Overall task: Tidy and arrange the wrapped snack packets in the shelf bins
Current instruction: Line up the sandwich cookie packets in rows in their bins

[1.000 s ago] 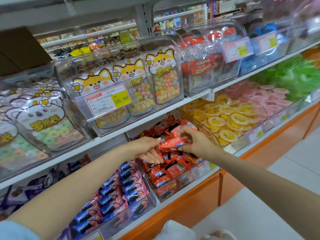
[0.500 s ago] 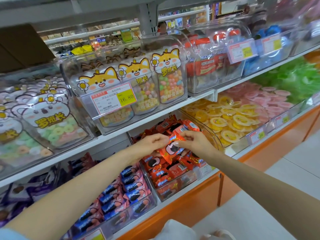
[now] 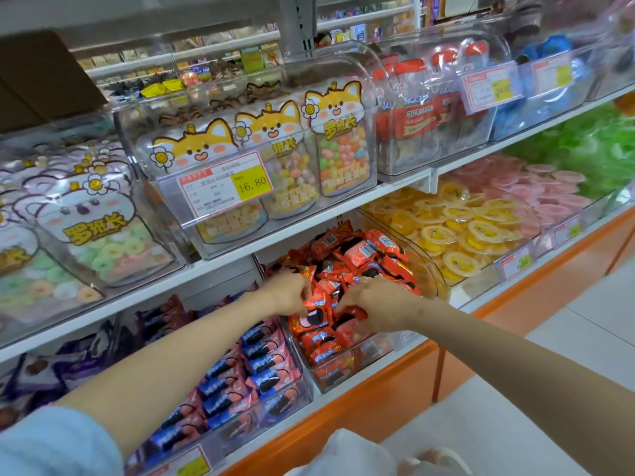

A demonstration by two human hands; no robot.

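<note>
Shop shelving is lined with clear tubs of sweets. Red packets are heaped in a clear bin on the lower shelf, between blue packets and yellow jelly cups. One packet at the front of the heap is pinched by the curled fingers of the left hand. Its other edge is gripped by the bent fingers of the right hand.

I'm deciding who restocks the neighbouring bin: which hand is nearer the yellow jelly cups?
Right. The right hand is among the red packets, just left of the yellow jelly cups. The left hand is farther left, at the pile's other side.
</note>
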